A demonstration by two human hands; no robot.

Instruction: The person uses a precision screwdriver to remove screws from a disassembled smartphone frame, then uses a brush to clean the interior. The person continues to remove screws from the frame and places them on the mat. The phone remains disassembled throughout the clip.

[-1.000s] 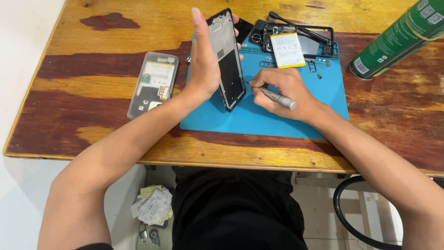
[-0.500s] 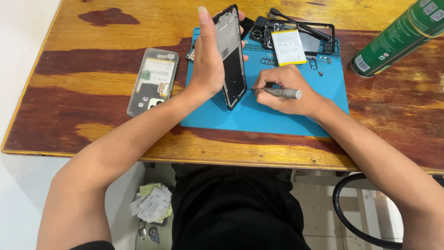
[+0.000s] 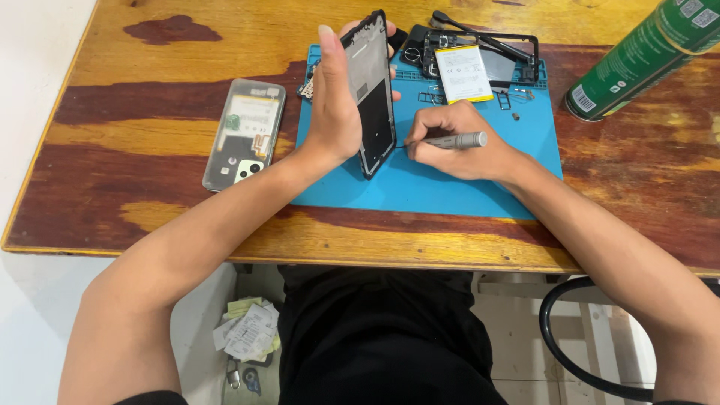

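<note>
Wooden table (image 3: pixel 150 142) carries a blue mat (image 3: pixel 480 176); left hand (image 3: pixel 336 112) clasps a phone frame (image 3: pixel 373 94) stood on edge on the mat, long axis running away from the person, lower end touching the mat; right hand (image 3: pixel 450 142) pinches a grey screwdriver (image 3: pixel 450 140) lying level, tip toward the frame's lower end; battery (image 3: pixel 463 73) beyond the right hand; clear back cover (image 3: pixel 244 133) left of the grip.

A green spray can (image 3: pixel 643 60) is lying tilted at the counter's (image 3: pixel 150 142) far right, showing white label patches and a yellow band. A white-labelled phone battery (image 3: pixel 463 73), yellow along its lower edge, is resting on the blue mat (image 3: pixel 450 187). Crumpled paper slips (image 3: pixel 251 334) are lying on the floor below.
</note>
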